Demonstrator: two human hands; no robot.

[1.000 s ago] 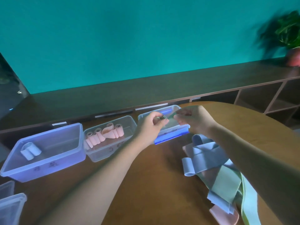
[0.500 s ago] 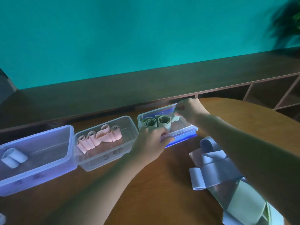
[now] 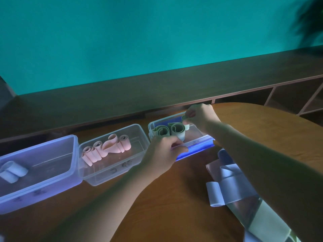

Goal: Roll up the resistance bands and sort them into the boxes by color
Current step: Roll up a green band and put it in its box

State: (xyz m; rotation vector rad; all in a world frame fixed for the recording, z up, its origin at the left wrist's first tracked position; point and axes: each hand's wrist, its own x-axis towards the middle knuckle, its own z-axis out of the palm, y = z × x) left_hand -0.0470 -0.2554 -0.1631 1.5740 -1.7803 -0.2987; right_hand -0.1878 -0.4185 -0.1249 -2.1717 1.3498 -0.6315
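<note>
Three clear plastic boxes stand in a row on the wooden table. The right box (image 3: 201, 139) holds rolled green bands (image 3: 161, 131). My right hand (image 3: 201, 117) hovers over its far side and pinches a small green roll (image 3: 185, 117). My left hand (image 3: 162, 154) grips the near rim of that box. The middle box (image 3: 111, 173) holds several pink rolls (image 3: 97, 151). The left box (image 3: 57, 182) holds blue rolls (image 3: 12, 172). A heap of unrolled bands (image 3: 232, 189) lies at the right, partly under my right forearm.
A dark wooden shelf unit (image 3: 174, 88) runs behind the table below a teal wall. Open cubbies (image 3: 288, 98) show at the right. Bare tabletop (image 3: 174, 198) lies between my forearms.
My left hand dropped from the band to the near rim of the right box. My right hand carried the green roll over the box's far side. The view shifted right.
</note>
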